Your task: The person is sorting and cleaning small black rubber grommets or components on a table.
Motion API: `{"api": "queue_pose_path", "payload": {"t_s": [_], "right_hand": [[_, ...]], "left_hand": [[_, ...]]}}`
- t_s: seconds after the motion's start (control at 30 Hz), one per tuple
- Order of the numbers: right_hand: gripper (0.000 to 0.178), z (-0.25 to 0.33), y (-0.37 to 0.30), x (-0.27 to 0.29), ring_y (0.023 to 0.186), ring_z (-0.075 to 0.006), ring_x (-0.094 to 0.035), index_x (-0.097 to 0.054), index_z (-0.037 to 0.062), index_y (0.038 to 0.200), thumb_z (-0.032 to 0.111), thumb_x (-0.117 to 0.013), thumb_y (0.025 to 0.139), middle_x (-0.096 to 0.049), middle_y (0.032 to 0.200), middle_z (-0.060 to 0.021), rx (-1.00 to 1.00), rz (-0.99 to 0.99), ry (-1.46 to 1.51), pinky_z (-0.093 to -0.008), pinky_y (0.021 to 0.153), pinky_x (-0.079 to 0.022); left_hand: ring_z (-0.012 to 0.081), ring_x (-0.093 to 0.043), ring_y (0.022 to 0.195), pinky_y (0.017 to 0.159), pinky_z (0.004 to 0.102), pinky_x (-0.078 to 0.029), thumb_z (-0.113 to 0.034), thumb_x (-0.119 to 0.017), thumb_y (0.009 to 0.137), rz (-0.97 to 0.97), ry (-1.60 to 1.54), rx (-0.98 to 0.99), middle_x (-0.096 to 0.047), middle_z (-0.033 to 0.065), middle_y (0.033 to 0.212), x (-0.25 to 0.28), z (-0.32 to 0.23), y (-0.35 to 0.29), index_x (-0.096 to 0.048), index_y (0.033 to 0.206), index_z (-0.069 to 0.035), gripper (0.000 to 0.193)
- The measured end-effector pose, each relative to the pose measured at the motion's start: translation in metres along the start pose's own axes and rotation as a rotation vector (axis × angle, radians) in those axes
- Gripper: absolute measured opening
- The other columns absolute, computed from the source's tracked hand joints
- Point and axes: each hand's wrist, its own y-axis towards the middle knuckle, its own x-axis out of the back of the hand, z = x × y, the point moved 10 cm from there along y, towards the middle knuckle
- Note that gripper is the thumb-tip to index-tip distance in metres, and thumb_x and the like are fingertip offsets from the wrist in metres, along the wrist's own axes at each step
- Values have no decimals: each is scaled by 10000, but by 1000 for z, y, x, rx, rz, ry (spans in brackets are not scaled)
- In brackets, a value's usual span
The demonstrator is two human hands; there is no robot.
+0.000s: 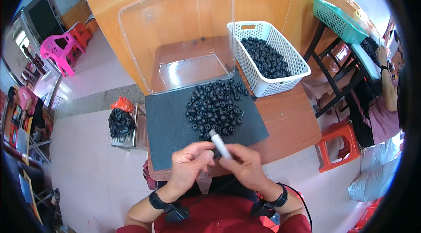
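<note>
My right hand grips a white, pen-like cylinder with a grey tip, held slanted above the near edge of the table. Close beside it, my left hand has its thumb and index finger curled near each other; whatever lies between them is too small or hidden to make out. Just beyond both hands, a loose pile of small black ring-like parts is spread over a dark grey mat.
A clear plastic bin stands tilted behind the pile, with a white perforated basket of black parts to its right. A low stand with bags adjoins the table's left. Right of the table are a red stool and another person.
</note>
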Motion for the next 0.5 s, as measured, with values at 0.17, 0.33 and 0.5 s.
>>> {"api": "queue_pose_path", "payload": {"t_s": [0.17,0.33,0.5], "right_hand": [[176,-10,-4,44,630,-40,-516,-606,-10,989,19,-617,815,-577,734,8,-57,-240,178,-201,554,-429],[185,-23,-8,49,619,-53,-531,-603,-20,1010,-8,-599,825,-620,757,-33,-66,-225,62,-189,554,-432],[192,-30,-8,45,626,-39,-507,-614,-12,1014,44,-621,830,-586,726,8,-98,-229,81,-197,543,-412]], "left_hand": [[55,-542,665,600,193,-445,-48,-631,841,-240,210,-157,-611,17,760,71,-5,-10,-616,1058,4,223],[155,-578,762,675,256,-462,-54,-713,724,-166,807,-371,-616,78,898,39,-24,-13,-625,1041,-3,334],[342,-447,1181,870,423,-403,-117,-727,639,31,1282,-748,-475,155,1310,-41,-44,-7,-640,1086,-108,455]]}}
